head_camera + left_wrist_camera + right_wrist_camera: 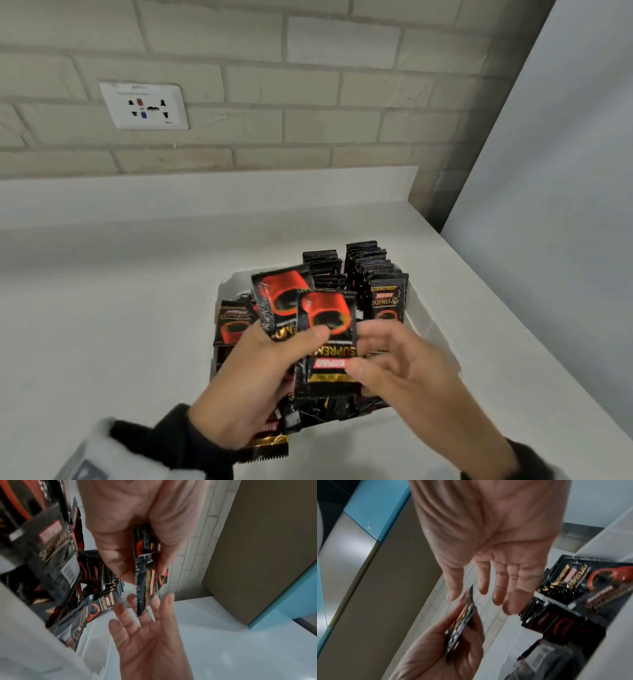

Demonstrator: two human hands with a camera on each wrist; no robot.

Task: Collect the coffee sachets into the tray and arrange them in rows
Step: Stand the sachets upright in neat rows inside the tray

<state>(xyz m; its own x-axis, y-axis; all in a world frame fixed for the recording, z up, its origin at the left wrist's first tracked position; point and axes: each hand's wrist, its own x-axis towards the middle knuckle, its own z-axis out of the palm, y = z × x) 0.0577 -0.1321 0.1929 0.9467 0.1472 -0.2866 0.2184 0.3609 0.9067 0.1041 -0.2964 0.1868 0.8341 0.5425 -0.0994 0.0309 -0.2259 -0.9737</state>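
Coffee sachets [327, 339]: glossy black foil-like film, crimped serrated end seals, printed red and gold
Tray [430, 329]: smooth white plastic, slight sheen
Countertop [102, 308]: smooth matt white
Wall [274, 85], 12 o'clock of tray: rough matt grey-beige brick
Socket plate [144, 105], 11 o'clock: smooth white plastic
Sleeve cuff [161, 442]: soft black fleece-like cloth

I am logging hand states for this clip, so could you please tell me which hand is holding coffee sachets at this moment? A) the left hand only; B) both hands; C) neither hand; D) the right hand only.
A: the left hand grips a few sachets between thumb and fingers above the tray, while the right hand is spread beside them with straight fingers and grips nothing, as both wrist views confirm.
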